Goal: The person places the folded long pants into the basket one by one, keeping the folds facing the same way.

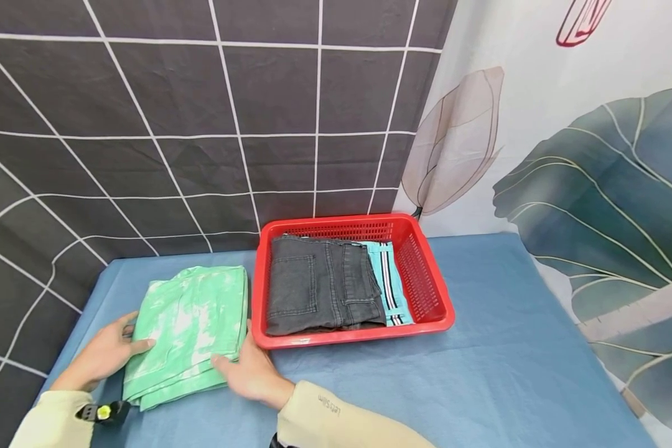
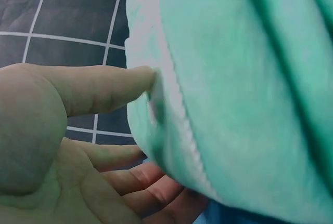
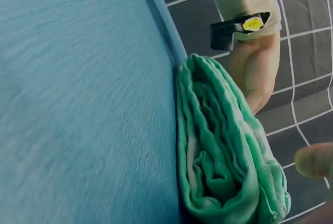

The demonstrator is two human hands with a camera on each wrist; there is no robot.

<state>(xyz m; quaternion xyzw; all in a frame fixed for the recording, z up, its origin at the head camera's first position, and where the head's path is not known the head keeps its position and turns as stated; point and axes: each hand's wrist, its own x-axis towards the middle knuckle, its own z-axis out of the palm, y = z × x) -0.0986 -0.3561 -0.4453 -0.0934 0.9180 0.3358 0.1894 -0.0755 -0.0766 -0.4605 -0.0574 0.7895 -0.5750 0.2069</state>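
Observation:
A folded green-and-white garment (image 1: pixel 193 326) lies in layers on the blue-covered surface, left of a red basket. My left hand (image 1: pixel 105 353) is at its left side; in the left wrist view the thumb touches the garment's edge, and the fingertips are partly hidden behind the cloth. At the lower right corner is my right hand (image 1: pixel 252 370), between the garment and the basket. Its thumb (image 3: pixel 313 160) stands off the folded layers in the right wrist view, with the fingers mostly out of frame there.
Close on the right stands the red basket (image 1: pixel 434 305), holding folded dark grey jeans (image 1: pixel 297 286) and a turquoise striped garment (image 1: pixel 389 280). Behind the blue cloth (image 1: pixel 481 373) hangs a dark gridded sheet (image 1: pixel 274 87). A leaf-patterned curtain (image 1: pixel 481 37) hangs at the right.

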